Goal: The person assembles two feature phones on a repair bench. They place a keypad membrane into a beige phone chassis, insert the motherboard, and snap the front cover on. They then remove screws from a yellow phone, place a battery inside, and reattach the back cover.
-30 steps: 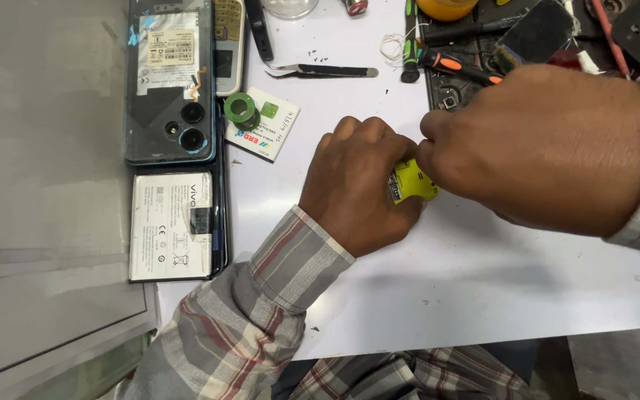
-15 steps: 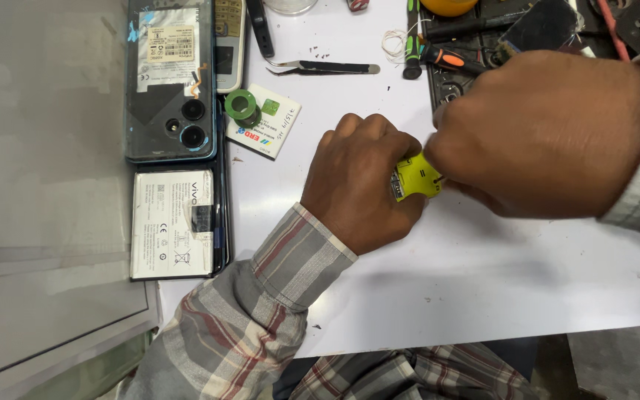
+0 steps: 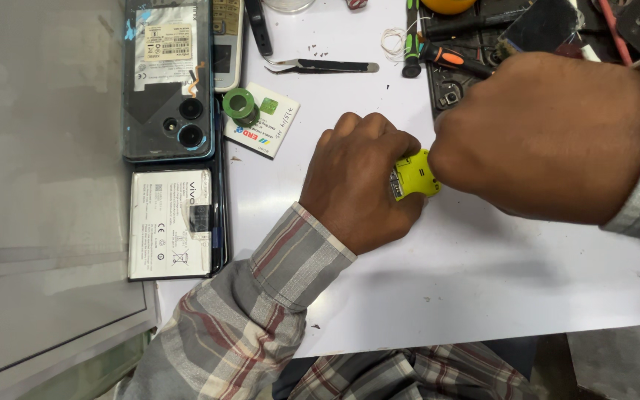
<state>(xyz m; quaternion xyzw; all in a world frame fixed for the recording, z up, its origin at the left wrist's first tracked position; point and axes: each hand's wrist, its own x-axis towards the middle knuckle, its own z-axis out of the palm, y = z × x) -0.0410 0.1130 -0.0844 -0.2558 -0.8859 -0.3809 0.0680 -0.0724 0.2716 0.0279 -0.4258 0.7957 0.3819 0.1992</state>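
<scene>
My left hand (image 3: 353,185), in a plaid sleeve, rests fist-like on the white work surface (image 3: 483,274) and grips one end of a small yellow-green gadget (image 3: 418,175) with a metal plug end. My right hand (image 3: 550,133) comes in from the right, close to the camera, and pinches the gadget's other end. Most of the gadget is hidden between the two hands.
An opened phone (image 3: 168,81) lies at the left with its back exposed, and a white battery (image 3: 170,226) lies below it. A green tape roll (image 3: 241,104) sits on a small card. Black tweezers (image 3: 324,67) and screwdrivers (image 3: 453,58) lie at the back.
My right hand has shifted slightly up and to the right. The yellow-green gadget stays held between both hands, and my left hand has barely moved.
</scene>
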